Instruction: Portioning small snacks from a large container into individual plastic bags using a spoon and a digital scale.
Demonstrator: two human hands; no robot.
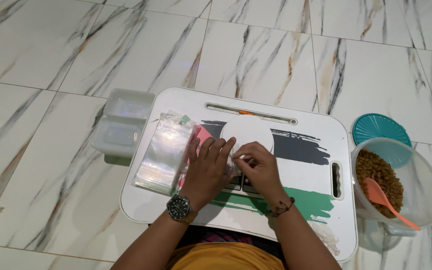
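Your left hand (207, 167) lay flat, fingers spread, pressing a clear plastic bag (236, 165) down at the middle of the white lap tray (306, 200). Your right hand (258, 167) pinched the bag's edge between its fingertips. The film looked slippery, so it could slide out of the pinch or tear if pulled hard.

The stack of clear bags (163, 152) sat just left, touching your left fingers; a sideways sweep could push it off the tray's left edge. The tub of brown pasta (396, 187) with its orange spoon (386, 200) stood off the right edge, and an elbow could tip it. The teal lid (380, 127) and the white containers (121, 125) were on the floor. The far half of the tray stayed open.
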